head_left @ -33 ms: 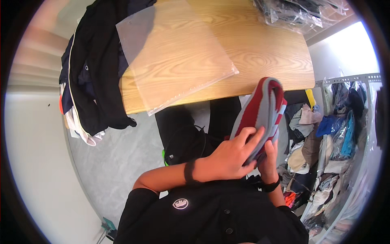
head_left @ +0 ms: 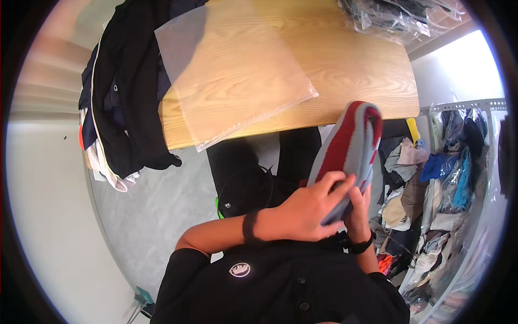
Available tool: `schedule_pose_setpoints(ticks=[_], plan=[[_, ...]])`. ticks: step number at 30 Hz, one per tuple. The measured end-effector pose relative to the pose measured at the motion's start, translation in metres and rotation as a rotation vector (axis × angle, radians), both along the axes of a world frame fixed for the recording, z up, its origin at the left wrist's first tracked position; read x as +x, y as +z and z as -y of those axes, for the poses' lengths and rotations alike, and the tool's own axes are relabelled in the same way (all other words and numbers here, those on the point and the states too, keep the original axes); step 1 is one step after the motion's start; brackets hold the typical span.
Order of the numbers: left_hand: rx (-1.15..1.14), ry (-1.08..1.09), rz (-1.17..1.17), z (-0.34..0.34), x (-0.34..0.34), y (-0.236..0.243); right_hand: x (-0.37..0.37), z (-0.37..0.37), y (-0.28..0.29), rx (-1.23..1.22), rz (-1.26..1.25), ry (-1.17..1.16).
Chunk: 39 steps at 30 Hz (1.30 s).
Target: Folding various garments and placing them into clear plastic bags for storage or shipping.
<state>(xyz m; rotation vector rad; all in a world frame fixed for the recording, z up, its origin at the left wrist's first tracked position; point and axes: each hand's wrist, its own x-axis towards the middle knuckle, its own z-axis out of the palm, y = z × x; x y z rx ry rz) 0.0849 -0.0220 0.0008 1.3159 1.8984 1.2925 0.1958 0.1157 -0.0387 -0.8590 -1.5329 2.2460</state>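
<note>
Item in hand: a folded red-and-grey striped garment (head_left: 345, 139), apparently knitted, held over the lap just off the near edge of the pale wood-grain table (head_left: 372, 81).
Left hand: the left hand (head_left: 305, 216) is closed on the garment's lower end, fingers across its face; slightly blurred.
Right hand: the right hand (head_left: 356, 218) grips the same end from the right, thumb along the side; its remaining fingers are hidden.
Handling, judged: light, soft, limp, not fragile; layers likely to slide or spring open at the rounded upper fold.
Best hold, judged: both sides, all layers pinched together, with support beneath.
Flat bag: a clear, frosted plastic bag (head_left: 243, 70) lies on the table, its near edge overhanging; dark fabric shows through the upper-left part, apparently beneath it.
Packed bags: a stack of glossy transparent plastic packets (head_left: 386, 21) at the far right holds dark contents, unidentified.
Rack: a grey perforated metal rack (head_left: 493, 102) bears clear-wrapped garments (head_left: 461, 173), some bright blue, some dark.
</note>
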Motion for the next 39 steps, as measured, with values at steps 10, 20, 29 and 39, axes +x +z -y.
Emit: schedule_pose_setpoints(ticks=[10, 20, 29, 39], plan=[[-0.325, 0.443, -0.828, 0.080, -0.117, -0.004, -0.025, -0.027, 0.019, 0.372, 0.031, 0.247], [-0.254, 0.540, -0.313, 0.104, -0.120, -0.015, -0.064, -0.017, 0.043, 0.523, -0.004, 1.105], [-0.100, 0.596, 0.457, 0.109, -0.127, -0.004, -0.087, -0.001, 0.032, 0.531, -0.096, 1.059], [-0.004, 0.490, -0.230, 0.095, -0.103, 0.020, -0.080, -0.001, 0.031, 0.576, -0.020, 0.956]])
